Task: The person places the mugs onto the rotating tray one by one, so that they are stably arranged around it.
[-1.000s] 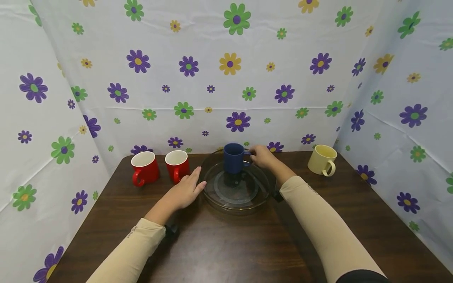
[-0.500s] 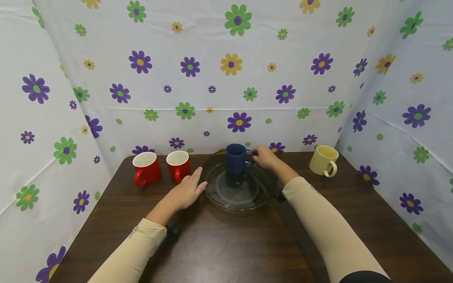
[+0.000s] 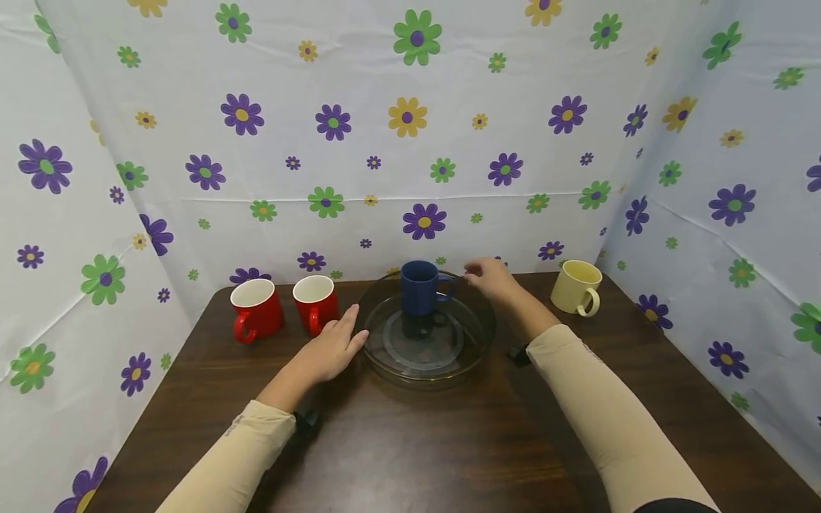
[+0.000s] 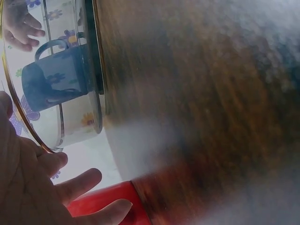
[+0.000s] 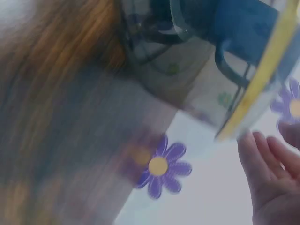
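I see a dark-blue cylindrical mug upright inside a round clear glass bowl. My left hand is at the bowl's left rim, fingers straight and spread; whether they touch it I can't tell. My right hand, fingers loosely bent, hovers by the bowl's rear right rim, just apart from the mug's handle.

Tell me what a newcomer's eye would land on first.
Probably the blue mug, inside the see-through bowl between the left hand and the right hand. Next, two red mugs at the back left of the table and a yellow mug at its back right. Behind hangs a white flowered sheet.
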Demonstrator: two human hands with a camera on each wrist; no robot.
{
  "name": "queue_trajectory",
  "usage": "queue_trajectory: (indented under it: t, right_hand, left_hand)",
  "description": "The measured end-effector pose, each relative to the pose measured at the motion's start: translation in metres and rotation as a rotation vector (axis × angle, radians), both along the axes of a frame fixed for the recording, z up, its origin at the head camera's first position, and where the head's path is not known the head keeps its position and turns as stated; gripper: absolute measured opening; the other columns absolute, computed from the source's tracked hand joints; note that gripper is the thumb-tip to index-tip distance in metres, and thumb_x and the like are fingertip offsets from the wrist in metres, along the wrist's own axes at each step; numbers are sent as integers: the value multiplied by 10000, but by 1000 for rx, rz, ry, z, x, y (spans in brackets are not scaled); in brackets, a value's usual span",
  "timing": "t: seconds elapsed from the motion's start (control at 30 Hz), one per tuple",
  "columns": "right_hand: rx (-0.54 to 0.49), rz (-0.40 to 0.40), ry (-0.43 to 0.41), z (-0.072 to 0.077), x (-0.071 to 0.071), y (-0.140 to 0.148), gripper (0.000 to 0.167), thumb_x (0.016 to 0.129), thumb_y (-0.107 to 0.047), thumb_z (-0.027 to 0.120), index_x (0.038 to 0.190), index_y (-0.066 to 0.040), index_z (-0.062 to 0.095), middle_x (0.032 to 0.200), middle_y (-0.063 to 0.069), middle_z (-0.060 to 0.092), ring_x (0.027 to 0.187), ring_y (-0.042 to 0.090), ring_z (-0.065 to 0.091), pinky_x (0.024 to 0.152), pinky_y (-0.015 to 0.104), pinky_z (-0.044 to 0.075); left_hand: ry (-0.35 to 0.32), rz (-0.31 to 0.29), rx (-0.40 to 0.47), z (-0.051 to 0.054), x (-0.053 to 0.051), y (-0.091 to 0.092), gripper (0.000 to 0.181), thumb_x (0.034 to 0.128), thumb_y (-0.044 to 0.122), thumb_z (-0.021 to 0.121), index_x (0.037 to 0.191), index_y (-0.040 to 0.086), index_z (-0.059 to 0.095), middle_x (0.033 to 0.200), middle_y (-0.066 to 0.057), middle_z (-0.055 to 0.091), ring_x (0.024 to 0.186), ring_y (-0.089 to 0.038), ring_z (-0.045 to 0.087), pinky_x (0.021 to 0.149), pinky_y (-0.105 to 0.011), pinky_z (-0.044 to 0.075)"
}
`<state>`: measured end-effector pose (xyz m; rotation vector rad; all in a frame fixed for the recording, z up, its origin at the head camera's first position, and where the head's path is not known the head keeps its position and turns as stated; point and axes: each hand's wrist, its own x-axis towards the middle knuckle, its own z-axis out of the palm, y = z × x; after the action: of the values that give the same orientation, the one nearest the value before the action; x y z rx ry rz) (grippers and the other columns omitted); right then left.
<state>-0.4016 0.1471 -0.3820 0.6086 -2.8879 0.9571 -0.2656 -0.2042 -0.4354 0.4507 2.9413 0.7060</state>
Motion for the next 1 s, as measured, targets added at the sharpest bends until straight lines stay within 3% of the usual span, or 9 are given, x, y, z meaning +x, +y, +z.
queue_trajectory:
  t: [0.17,0.3,0.4,0.47,0.57,0.8,1.0]
  right_hand:
    - [-142,-180,65,-1,4,38,354,1025,-97,561,1308,113,595,1217,287,662,1095,430,657,918,467,559]
    - [-307,-357,82,-2,7,69,328,1023,-70,550,1275,129,615,1124,313,686,913,391,730,676,227,592]
    - [-377,-444,77,2,13,88,331,1020,-57,559,1286,135,605,1139,324,675,726,217,736,585,109,532]
    - [-396,-474,60,4,17,99,345,1023,-48,555,1313,137,583,1190,321,655,661,63,678,616,119,548]
    - [-416,-500,25,6,23,115,368,1025,-34,545,1352,135,552,1264,319,624,629,-58,607,708,190,591]
    - [-476,-560,-16,1,35,146,431,1037,-72,525,1419,123,489,1315,311,588,642,-95,591,739,188,587]
    - [-460,-647,-4,-7,45,166,445,1029,-84,539,1419,126,488,1291,304,603,623,-97,555,753,220,597]
  left_hand:
    - [23,2,-2,-2,1,1,731,1079,422,399,1624,36,102,1682,-169,147,1481,-468,251,1158,-650,270]
    - [23,1,5,-3,2,1,728,1079,404,409,1622,28,102,1677,-182,154,1477,-476,255,1154,-655,273]
    - [31,-1,10,-4,2,1,725,1081,403,405,1620,23,104,1672,-194,166,1473,-482,260,1148,-661,278]
    - [38,2,14,-5,1,1,724,1082,408,401,1621,25,106,1670,-197,173,1472,-483,261,1146,-663,279]
    - [45,3,22,-6,1,1,727,1080,414,399,1619,21,109,1665,-205,190,1467,-487,267,1142,-669,281]
    - [34,3,31,-5,2,2,735,1078,420,396,1619,18,103,1665,-203,194,1461,-485,273,1142,-668,283]
    - [9,-3,23,-5,1,1,751,1080,444,385,1624,34,70,1678,-185,149,1481,-483,236,1161,-654,256]
